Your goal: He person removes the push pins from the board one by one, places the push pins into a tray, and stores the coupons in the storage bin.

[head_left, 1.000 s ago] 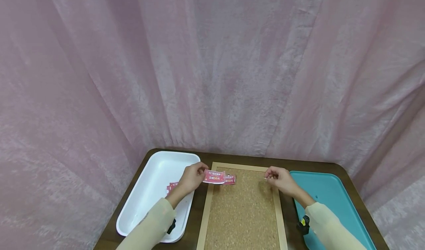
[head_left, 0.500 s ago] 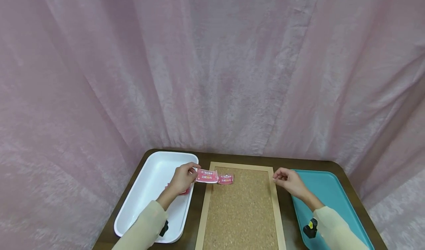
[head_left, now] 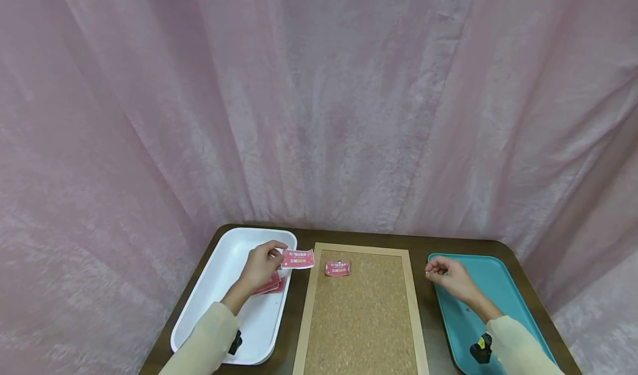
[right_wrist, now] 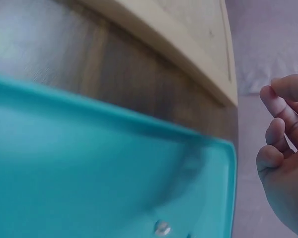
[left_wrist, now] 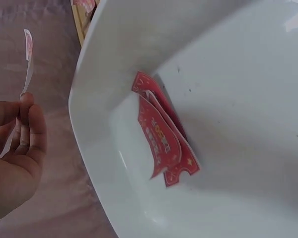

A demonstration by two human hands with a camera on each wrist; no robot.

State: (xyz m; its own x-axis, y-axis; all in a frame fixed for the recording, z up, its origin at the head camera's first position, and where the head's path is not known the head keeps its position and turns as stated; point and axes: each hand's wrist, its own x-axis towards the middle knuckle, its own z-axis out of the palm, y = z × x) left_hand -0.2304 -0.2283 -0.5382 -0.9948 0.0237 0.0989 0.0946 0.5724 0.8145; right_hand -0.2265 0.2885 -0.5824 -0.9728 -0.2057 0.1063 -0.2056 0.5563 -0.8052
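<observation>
My left hand pinches a red and white paper coupon by its left end, above the white tray's right rim. A similar coupon lies at the upper left of the cork board, with a small pin at its top edge. Several more coupons lie loosely stacked in the white tray. My right hand is over the left edge of the teal tray. Its thumb and index fingertips are close together; whether something small is between them cannot be made out.
A small shiny pin-like piece lies in the teal tray. All three stand on a dark wooden table, the framed board between the two trays. A pink curtain hangs behind the table's far edge.
My left hand has drawn the coupon leftward, off the pinned one and back toward the white tray. The right hand has moved right, from the board to above the teal tray.
</observation>
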